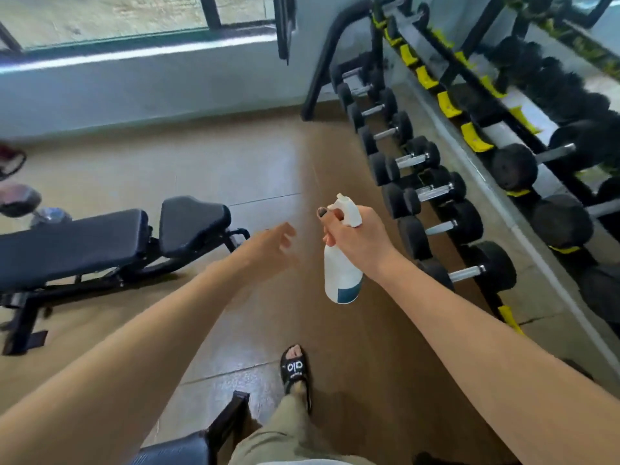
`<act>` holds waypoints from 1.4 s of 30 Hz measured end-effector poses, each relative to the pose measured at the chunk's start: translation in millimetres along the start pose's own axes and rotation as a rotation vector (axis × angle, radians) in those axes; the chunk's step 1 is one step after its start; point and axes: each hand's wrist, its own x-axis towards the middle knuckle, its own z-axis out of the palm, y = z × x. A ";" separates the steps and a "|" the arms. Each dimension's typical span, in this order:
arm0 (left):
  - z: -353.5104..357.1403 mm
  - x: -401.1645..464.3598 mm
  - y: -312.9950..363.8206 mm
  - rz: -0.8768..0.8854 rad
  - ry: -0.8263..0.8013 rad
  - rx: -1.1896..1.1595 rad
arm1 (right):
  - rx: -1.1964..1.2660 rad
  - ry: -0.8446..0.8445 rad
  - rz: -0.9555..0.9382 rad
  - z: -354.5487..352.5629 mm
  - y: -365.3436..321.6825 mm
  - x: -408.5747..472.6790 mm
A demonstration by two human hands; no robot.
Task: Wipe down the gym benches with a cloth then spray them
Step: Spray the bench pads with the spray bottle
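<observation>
My right hand (360, 239) grips a white spray bottle (342, 273) by its neck and trigger, holding it upright above the brown floor. My left hand (271, 248) reaches forward just left of the bottle, blurred, fingers spread and holding nothing. A black padded gym bench (77, 243) stands at the left, its seat pad toward the middle of the room. The corner of a second black bench (181, 449) shows at the bottom edge by my leg. No cloth is in view.
A long dumbbell rack (446, 105) with yellow saddles runs along the right side, with several black dumbbells (422, 193) on its lower tier. My sandalled foot (295, 367) stands on the floor. A window and wall lie ahead.
</observation>
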 end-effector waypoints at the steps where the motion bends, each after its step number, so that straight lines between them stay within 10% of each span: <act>1: -14.4 21.1 -4.3 -0.007 0.003 -0.009 | 0.008 -0.002 0.002 4.9 -4.5 27.1; 23: -253.3 369.4 -37.0 -0.289 0.179 -0.127 | -0.106 -0.316 -0.188 12.2 -104.4 523.8; 42: -490.1 547.8 -259.3 -0.573 0.270 -0.322 | -0.095 -0.543 -0.185 222.8 -281.7 833.7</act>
